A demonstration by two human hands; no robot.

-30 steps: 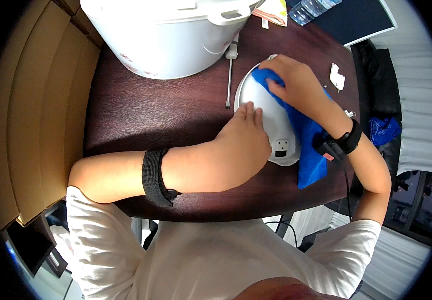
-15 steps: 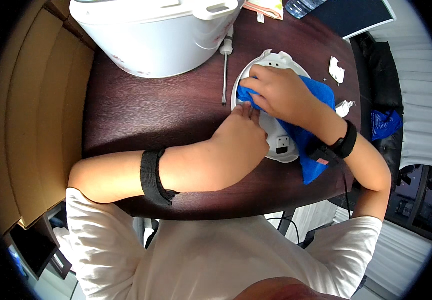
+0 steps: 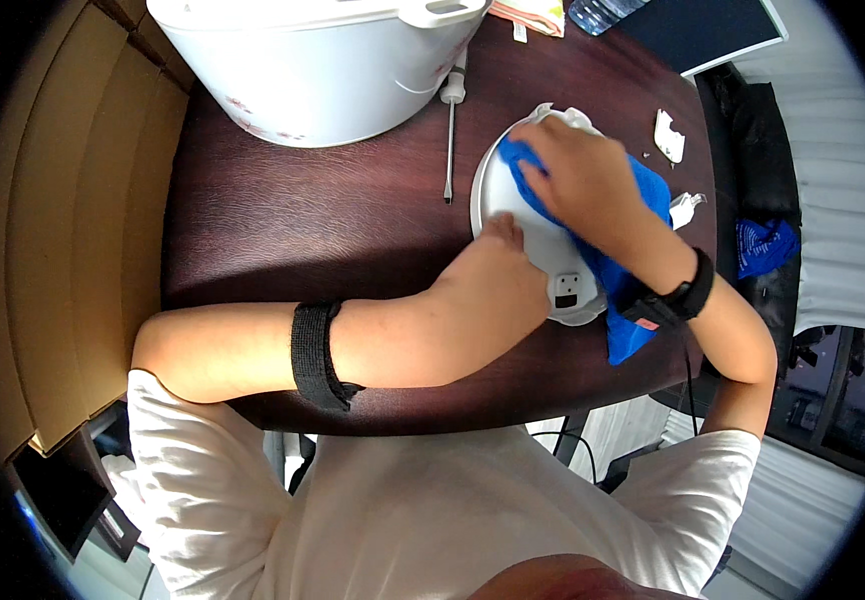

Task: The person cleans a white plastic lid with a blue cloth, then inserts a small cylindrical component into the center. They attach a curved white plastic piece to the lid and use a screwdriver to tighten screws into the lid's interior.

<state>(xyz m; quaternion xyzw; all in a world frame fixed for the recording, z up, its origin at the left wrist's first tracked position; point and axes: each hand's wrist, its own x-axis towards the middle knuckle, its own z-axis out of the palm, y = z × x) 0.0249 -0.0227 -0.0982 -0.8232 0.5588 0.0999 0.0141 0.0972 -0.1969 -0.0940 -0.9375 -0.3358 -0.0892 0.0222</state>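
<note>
An oval white plastic cover (image 3: 565, 262) with a rim and a small slotted, black-windowed part lies on the table under both hands. My right hand (image 3: 583, 180) is closed on a blue cloth (image 3: 643, 190) and presses it against the cover's far part; the cloth's loose end hangs down past the right wrist. My left hand (image 3: 498, 285) rests on the cover's near left part, its fingers stretched over the surface and its thumb hidden.
A large white tub-like appliance (image 3: 313, 80) stands far left, with a flat-head screwdriver (image 3: 452, 130) beside it. White plastic pieces (image 3: 669, 137) lie at the right. At the back are a folded cloth (image 3: 533, 14), a bottle (image 3: 603, 12) and a dark panel (image 3: 703, 35). Cardboard (image 3: 83, 200) borders the left.
My right hand has slid the cloth away from me toward the cover's far end, apart from the left fingers. My left hand has shifted slightly right and nearer.
</note>
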